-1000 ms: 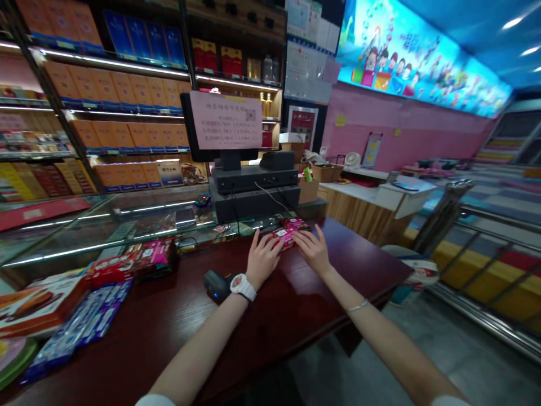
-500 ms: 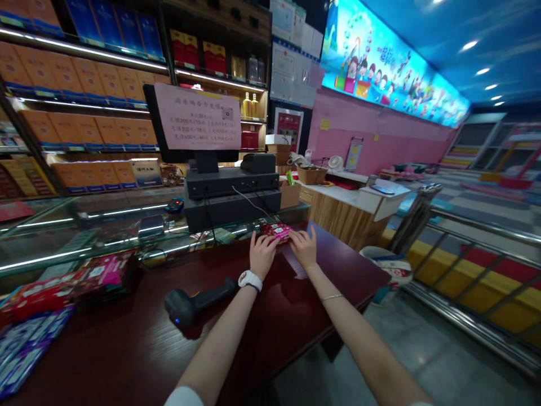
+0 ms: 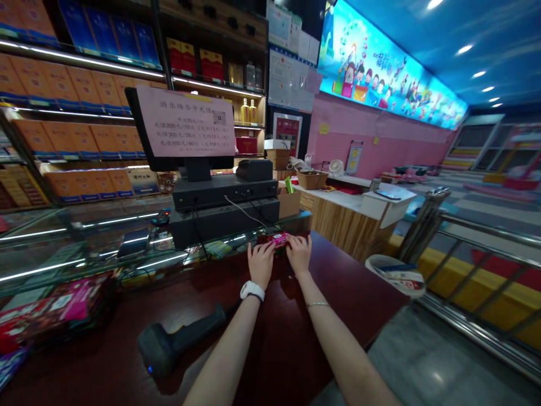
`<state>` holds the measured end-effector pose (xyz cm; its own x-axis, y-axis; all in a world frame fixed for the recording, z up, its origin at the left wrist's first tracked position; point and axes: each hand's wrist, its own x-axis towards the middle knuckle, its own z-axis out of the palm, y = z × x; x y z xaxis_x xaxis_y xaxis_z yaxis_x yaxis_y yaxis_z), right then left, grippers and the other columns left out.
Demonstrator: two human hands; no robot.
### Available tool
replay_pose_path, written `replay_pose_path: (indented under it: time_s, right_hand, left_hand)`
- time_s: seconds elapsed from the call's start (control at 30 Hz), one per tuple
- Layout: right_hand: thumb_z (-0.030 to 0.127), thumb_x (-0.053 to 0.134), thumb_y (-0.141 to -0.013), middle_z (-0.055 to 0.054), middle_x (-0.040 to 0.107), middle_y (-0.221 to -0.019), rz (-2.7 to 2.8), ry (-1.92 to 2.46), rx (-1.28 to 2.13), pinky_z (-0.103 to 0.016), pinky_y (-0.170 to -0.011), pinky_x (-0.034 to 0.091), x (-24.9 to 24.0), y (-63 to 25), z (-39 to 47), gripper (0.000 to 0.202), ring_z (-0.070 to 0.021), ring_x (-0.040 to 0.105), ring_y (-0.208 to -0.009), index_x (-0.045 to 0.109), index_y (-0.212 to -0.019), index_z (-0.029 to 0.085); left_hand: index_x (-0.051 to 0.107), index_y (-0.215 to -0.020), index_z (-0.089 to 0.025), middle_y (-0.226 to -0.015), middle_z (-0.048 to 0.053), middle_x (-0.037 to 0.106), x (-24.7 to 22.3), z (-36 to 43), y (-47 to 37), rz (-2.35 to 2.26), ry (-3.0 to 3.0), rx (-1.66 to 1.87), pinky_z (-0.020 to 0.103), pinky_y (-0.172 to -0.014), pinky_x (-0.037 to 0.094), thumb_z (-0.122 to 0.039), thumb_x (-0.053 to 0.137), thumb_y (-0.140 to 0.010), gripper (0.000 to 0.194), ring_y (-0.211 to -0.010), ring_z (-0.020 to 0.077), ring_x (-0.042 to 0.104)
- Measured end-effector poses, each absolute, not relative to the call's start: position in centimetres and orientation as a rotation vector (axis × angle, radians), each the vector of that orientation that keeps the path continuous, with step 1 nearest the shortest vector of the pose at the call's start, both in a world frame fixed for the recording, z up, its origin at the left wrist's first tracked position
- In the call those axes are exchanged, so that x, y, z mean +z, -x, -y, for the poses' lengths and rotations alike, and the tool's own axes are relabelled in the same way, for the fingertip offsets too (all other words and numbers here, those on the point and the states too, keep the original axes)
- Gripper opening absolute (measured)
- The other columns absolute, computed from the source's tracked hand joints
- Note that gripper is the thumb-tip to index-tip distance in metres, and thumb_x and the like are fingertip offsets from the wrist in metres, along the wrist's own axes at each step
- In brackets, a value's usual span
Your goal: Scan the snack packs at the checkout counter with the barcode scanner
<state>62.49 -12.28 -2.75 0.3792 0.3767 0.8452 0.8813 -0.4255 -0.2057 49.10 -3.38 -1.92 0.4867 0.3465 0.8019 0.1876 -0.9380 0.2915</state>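
Both hands reach to the far edge of the dark red table, around a small red and pink packet. My left hand, with a white watch on its wrist, has its fingertips closed on the packet's left end. On the right end are the fingers of my right hand, with a thin bracelet at the wrist. Nearer, to the left of my left forearm, a black handheld scanner lies on the table.
Red and pink packets are piled at the left. A monitor bearing a pink paper sign stands behind on a black machine. Right of the table are a bin and metal railing.
The view has shifted, with the scanner and piled packets now lower and further left. Both hands remain at the small packet. The purple packets are mostly out of view.
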Motion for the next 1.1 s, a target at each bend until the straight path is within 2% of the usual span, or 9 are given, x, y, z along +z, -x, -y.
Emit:
replay_pose_path:
  time_s: [0.27,0.5,0.63,0.7,0.83,0.93,1.1]
  right_hand:
    - [0.009,0.048,-0.081,-0.007,0.074,-0.103,1.203,2.1,-0.827,-0.056,-0.109,0.031,-3.1,-62.9,12.0,0.028,-0.0262,0.06,-0.096,0.066,-0.097,0.024]
    - [0.008,0.048,-0.08,-0.008,0.071,-0.113,1.241,2.194,-0.695,-0.055,-0.109,0.033,-2.9,-62.4,12.8,0.035,-0.0241,0.061,-0.101,0.066,-0.106,0.023]
    - [0.009,0.052,-0.081,-0.009,0.063,-0.128,1.327,2.257,-0.542,-0.042,-0.103,0.041,-1.5,-62.6,13.6,0.032,-0.0227,0.057,-0.112,0.067,-0.108,0.018]
    - [0.011,0.053,-0.084,-0.009,0.064,-0.121,1.338,2.269,-0.52,-0.035,-0.097,0.045,-0.8,-62.4,13.8,0.025,-0.0217,0.058,-0.108,0.068,-0.102,0.018]
    - [0.014,0.052,-0.088,-0.006,0.067,-0.099,1.283,2.313,-0.491,-0.029,-0.083,0.046,0.1,-61.2,13.9,0.016,-0.0196,0.061,-0.095,0.067,-0.092,0.02]
    - [0.015,0.053,-0.088,-0.005,0.068,-0.099,1.297,2.31,-0.476,-0.028,-0.08,0.045,0.2,-60.3,13.8,0.015,-0.0193,0.061,-0.092,0.066,-0.092,0.02]
    - [0.017,0.052,-0.089,-0.008,0.067,-0.105,1.289,2.292,-0.521,-0.033,-0.088,0.044,-0.4,-60.3,13.6,0.017,-0.0214,0.059,-0.097,0.068,-0.097,0.018]
  left_hand:
    - [0.069,-0.112,-0.03,-0.109,0.003,0.073,-3.0,3.0,-48.8,-0.514,-2.564,1.374,0.061,-0.112,0.03,-0.02,0.054,-0.092,0.027,-0.098,0.0253,0.062]
    - [0.068,-0.113,-0.028,-0.113,0.004,0.072,-3.1,3.0,-48.7,-0.53,-2.594,1.249,0.061,-0.113,0.029,-0.015,0.054,-0.089,0.031,-0.101,0.0253,0.061]
    - [0.066,-0.116,-0.027,-0.119,0.002,0.07,-2.7,3.4,-48.5,-0.6,-2.647,1.142,0.055,-0.116,0.027,-0.015,0.054,-0.088,0.033,-0.108,0.024,0.059]
    - [0.066,-0.115,-0.026,-0.119,0.002,0.069,-2.6,3.6,-48.3,-0.597,-2.665,1.149,0.052,-0.118,0.027,-0.016,0.054,-0.088,0.031,-0.11,0.0233,0.059]
    - [0.07,-0.099,-0.024,-0.108,0.002,0.07,-2.6,3.7,-48.2,-0.482,-2.709,1.139,0.045,-0.117,0.031,-0.016,0.055,-0.088,0.02,-0.106,0.0203,0.06]
    - [0.07,-0.1,-0.024,-0.108,0.002,0.07,-2.6,3.7,-48.1,-0.459,-2.717,1.127,0.044,-0.117,0.031,-0.015,0.055,-0.087,0.022,-0.107,0.0203,0.06]
    - [0.067,-0.115,-0.025,-0.116,0.002,0.069,-2.4,3.9,-48.0,-0.492,-2.742,1.101,0.047,-0.119,0.028,-0.013,0.053,-0.086,0.034,-0.112,0.022,0.057]
